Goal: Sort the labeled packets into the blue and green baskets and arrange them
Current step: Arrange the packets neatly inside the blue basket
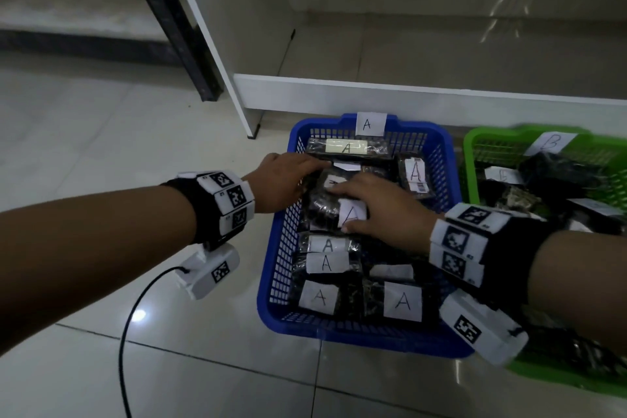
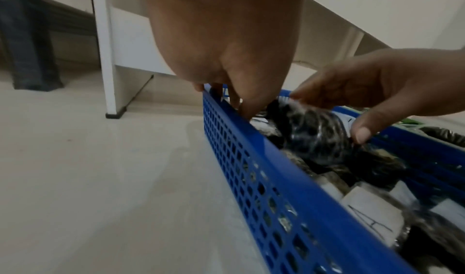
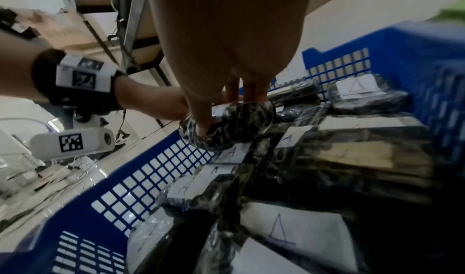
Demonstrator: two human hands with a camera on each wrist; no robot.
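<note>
From the head view, a blue basket (image 1: 437, 153) tagged A sat on the tiled floor (image 1: 101, 132) beside a green basket (image 1: 475, 146) tagged B, both holding dark packets. The left hand (image 1: 281, 180) and right hand (image 1: 383, 210) lay together on one packet (image 1: 322, 204) in the blue basket's middle, near its left wall.

In the left wrist view, the left hand's fingers (image 2: 247, 107) reached down just inside the basket wall (image 2: 251, 149), touching the packet (image 2: 314, 131); whether they gripped it I cannot tell.

The right wrist view showed the right thumb and fingers (image 3: 201, 123) curled around the packet (image 3: 239, 125), gripping it above other A-labelled packets (image 3: 281, 232).
</note>
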